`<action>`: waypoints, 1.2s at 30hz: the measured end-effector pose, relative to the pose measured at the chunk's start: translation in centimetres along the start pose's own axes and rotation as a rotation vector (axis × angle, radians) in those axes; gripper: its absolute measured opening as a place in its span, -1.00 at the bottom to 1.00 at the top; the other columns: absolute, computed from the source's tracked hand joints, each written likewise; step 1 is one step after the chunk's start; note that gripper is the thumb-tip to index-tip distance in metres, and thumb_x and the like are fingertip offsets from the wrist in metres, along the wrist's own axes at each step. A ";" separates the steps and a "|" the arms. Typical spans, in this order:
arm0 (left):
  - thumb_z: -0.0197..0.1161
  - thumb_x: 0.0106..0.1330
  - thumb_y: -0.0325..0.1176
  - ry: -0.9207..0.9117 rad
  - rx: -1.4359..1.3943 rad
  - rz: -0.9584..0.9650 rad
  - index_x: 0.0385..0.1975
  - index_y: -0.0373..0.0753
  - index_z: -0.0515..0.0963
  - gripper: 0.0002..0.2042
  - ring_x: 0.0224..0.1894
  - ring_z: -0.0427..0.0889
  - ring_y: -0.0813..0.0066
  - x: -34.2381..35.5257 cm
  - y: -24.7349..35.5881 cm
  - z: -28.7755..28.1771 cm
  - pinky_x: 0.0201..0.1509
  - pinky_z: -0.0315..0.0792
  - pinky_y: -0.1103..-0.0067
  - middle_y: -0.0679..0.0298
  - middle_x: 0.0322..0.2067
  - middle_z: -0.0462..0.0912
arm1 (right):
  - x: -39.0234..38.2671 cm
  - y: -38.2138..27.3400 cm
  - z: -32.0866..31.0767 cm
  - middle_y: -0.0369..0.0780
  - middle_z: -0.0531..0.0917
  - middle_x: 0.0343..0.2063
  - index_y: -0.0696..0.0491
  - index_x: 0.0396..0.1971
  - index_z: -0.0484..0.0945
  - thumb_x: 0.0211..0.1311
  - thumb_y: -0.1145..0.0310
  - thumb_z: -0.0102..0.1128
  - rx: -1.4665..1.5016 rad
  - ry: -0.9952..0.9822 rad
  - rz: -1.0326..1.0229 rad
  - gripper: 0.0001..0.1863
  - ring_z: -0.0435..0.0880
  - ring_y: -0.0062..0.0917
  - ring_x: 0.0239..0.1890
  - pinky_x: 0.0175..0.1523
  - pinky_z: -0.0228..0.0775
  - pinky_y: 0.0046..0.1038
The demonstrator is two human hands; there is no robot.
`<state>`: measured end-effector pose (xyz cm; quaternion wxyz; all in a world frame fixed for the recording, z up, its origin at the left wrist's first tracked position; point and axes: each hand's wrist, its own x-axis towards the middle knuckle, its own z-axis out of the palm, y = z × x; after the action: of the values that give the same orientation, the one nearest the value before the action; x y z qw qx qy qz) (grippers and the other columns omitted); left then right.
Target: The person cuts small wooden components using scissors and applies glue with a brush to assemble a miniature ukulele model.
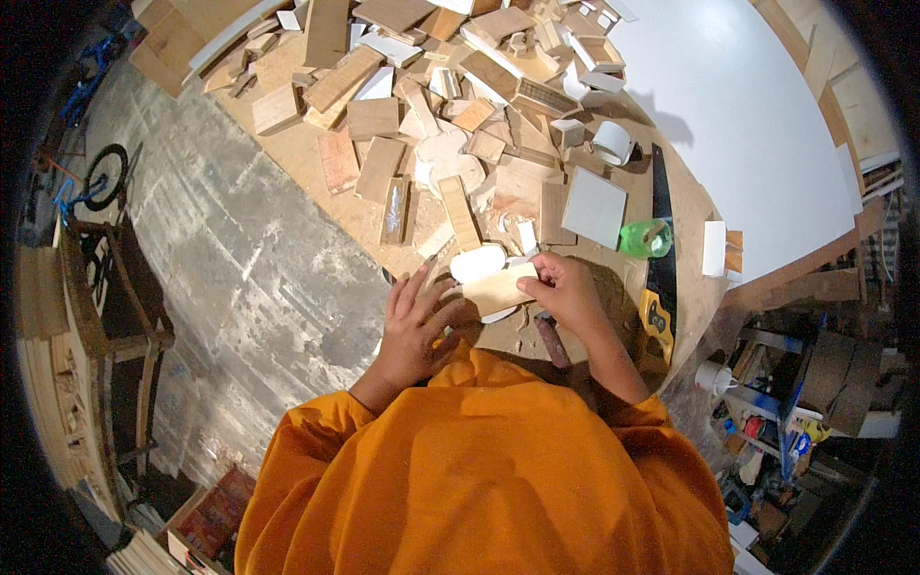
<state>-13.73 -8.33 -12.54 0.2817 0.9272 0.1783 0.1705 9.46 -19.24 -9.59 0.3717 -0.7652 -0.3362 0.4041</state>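
Observation:
A small flat piece of pale wood [500,289] lies in my right hand [567,295], pinched at its right end between thumb and fingers. My left hand [410,326] is open beside the other end, fingers spread; I cannot tell whether a fingertip touches the wood. Just beyond the piece sits a white rounded object [477,263], and a narrow wooden strip [460,213] points away from it. Under my right wrist, a dark reddish handle [552,341] rests on the brown work surface [500,335].
Many wood offcuts [376,117] are heaped across the far side. To the right are a handsaw with a yellow handle [656,324], a green plastic container [644,239], a white cup-like object [613,142] and a large white panel [747,125]. Grey floor [259,249] spreads left.

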 end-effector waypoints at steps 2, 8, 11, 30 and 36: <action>0.40 -0.10 -0.27 0.033 0.005 0.008 -0.04 -0.04 0.51 -0.50 0.30 0.12 -0.05 0.1 -0.1 0.1 0.28 0.01 0.03 0.22 0.17 0.34 | 0.4 0.0 -0.1 -0.34 0.59 -0.55 0.19 -0.36 0.52 0.12 0.42 0.23 0.084 -0.052 0.030 -0.84 0.46 -0.76 -0.55 -0.44 0.30 -0.64; 0.37 -0.09 -0.37 0.090 0.018 -0.008 -0.01 -0.06 0.49 -0.48 0.28 0.18 -0.01 1.1 0.1 -0.5 0.27 0.04 0.09 0.21 0.13 0.39 | 2.4 1.2 -0.5 -0.37 0.55 -0.56 0.17 -0.36 0.52 0.13 0.44 0.22 -0.036 0.077 0.006 -0.86 0.42 -0.76 -0.57 -0.49 0.25 -0.67; 0.39 -0.12 -0.38 0.130 0.016 -0.017 -0.01 -0.07 0.50 -0.46 0.27 0.19 -0.04 1.4 0.0 -0.7 0.26 0.06 0.08 0.17 0.12 0.40 | 2.7 1.3 -0.9 -0.33 0.54 -0.62 0.18 -0.40 0.53 0.07 0.35 0.28 -0.114 0.126 -0.025 -0.80 0.45 -0.63 -0.61 -0.48 0.31 -0.52; 0.22 0.20 -0.56 0.036 -1.035 -0.642 -0.03 -0.31 0.46 -0.69 -0.45 0.56 0.66 0.4 1.0 -0.3 -0.34 0.45 0.71 0.30 -0.44 0.65 | -0.9 -0.3 -2.5 -0.39 0.56 -0.56 0.11 -0.26 0.52 0.20 0.36 0.14 0.265 -0.201 0.163 -0.82 0.48 -0.74 -0.61 -0.48 0.36 -0.67; 0.33 0.06 -0.53 0.083 -0.441 -0.378 -0.03 -0.22 0.46 -0.59 -0.55 0.58 0.56 0.4 1.4 -0.1 -0.46 0.45 0.63 0.21 -0.53 0.61 | -1.1 0.3 -1.8 -0.33 0.56 -0.58 0.19 -0.25 0.50 0.11 0.47 0.19 -0.063 -0.081 0.001 -0.80 0.47 -0.72 -0.58 -0.44 0.36 -0.64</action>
<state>-13.10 -9.19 -11.59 0.4957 0.7863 0.3177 0.1872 10.62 -20.80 -8.77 0.3334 -0.7597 -0.3631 0.4240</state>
